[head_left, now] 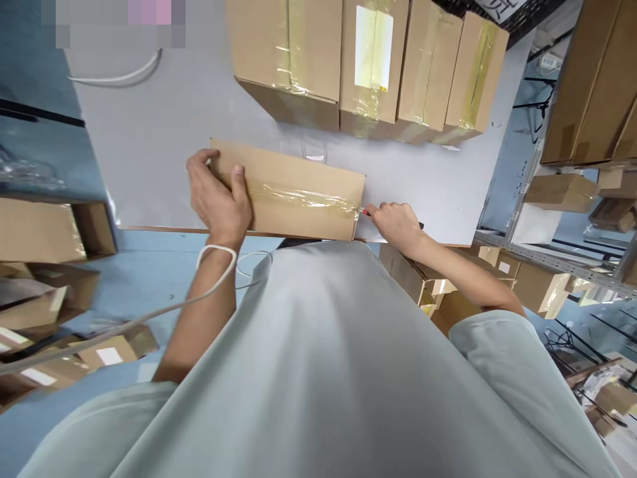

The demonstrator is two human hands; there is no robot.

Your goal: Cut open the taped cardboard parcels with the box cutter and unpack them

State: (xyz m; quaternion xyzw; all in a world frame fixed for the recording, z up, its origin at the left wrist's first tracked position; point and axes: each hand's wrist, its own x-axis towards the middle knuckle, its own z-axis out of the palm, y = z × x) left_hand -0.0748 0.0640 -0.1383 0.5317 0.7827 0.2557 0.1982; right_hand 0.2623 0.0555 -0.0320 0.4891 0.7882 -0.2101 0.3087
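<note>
— Your pale shirt [318, 372] fills the bottom of the frame, and just above it your left hand [219, 202] lies flat on the cardboard box [293, 199] at centre frame, fingers curled over its left end, thumb on the top. Nothing is clamped there; it is only pressing down.

— And my right hand [398, 226]?

— Its grip is closed on a small red-tipped cutter [367, 213], the tip touching the right end of the tape seam [303, 198]. The blade itself is too small to make out.

— What could go wrong?

— The seam runs straight toward your left thumb. If the tip skips on the wrinkled tape, it likely travels that way. The box also sits at the near edge of the bench [164, 146], so a hard pull could drag it off. And the white cord [149, 312] looped at your left wrist may snag.
</note>
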